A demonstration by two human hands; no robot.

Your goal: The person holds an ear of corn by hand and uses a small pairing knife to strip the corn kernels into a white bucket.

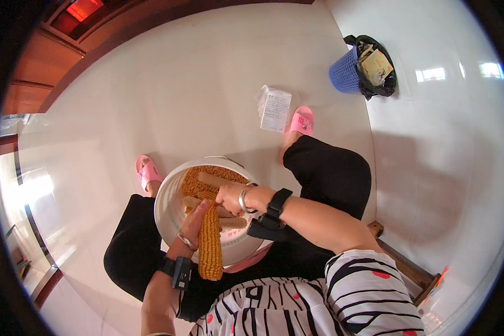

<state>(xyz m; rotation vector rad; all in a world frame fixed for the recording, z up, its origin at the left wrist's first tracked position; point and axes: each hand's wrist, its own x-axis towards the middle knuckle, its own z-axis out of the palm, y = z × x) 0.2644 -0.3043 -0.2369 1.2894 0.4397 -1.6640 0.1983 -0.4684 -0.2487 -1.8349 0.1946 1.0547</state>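
My left hand (194, 226) is wrapped around a dried ear of yellow corn (210, 248), tilted so its lower end points toward my lap. Curled at the ear's upper end is my right hand (232, 198); what lies inside its fingers is hidden. Both hands are over a white plastic bucket (168, 214) between my legs. Loose corn kernels (189, 179) fill part of it. Several bare corn cobs lie inside, including one cob (212, 179) near the far side and another cob (234, 222) close to the near wall.
A blue mesh wastebasket (344, 72) with a black bag lies tilted by the right wall. Papers bearing writing (276, 110) rest on the tiled floor near my right pink slipper (302, 120). Wooden furniture (46, 63) stands at upper left. A wooden frame (403, 264) sits behind my right arm.
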